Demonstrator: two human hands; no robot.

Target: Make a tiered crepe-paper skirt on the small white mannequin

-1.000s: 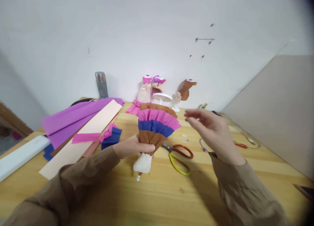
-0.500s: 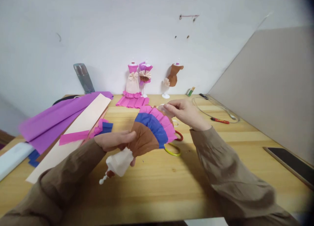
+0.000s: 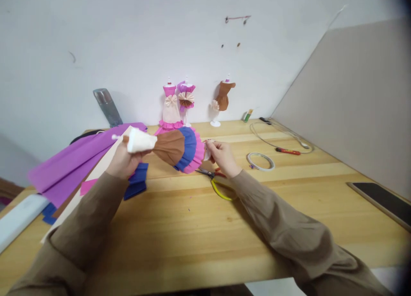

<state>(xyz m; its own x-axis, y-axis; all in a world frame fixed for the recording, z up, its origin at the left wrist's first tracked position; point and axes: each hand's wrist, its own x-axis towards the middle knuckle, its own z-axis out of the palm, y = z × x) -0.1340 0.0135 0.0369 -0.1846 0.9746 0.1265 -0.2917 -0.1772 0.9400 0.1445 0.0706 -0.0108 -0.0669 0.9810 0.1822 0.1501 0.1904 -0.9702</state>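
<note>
A small dress form [image 3: 141, 141] with a white bodice lies tilted on its side in the air, its neck end to the left. Its layered skirt [image 3: 170, 147] is brown, then blue, then pink at the hem. My left hand [image 3: 123, 161] is closed around the bodice end from below. At the hem side, my right hand [image 3: 223, 156] pinches the white base of the form, mostly hidden by the fingers. Under the right hand lie scissors [image 3: 214, 189] with yellow and red handles, partly covered. Blue folded paper [image 3: 136, 182] rests below the left hand.
Other dressed forms [image 3: 172, 109] stand along the wall, a brown one [image 3: 224, 97] among them. Purple crepe paper [image 3: 73, 159] and a dark bottle [image 3: 107, 107] are at left. A tape roll [image 3: 272, 167], a cable [image 3: 257, 133], a red pen-like tool [image 3: 288, 151] and a phone [image 3: 382, 201] lie right.
The dress form has swung from slanting to nearly level, its bodice end raised and moved left. My right hand has come down slightly and left onto the base. The tape roll and scissors show more.
</note>
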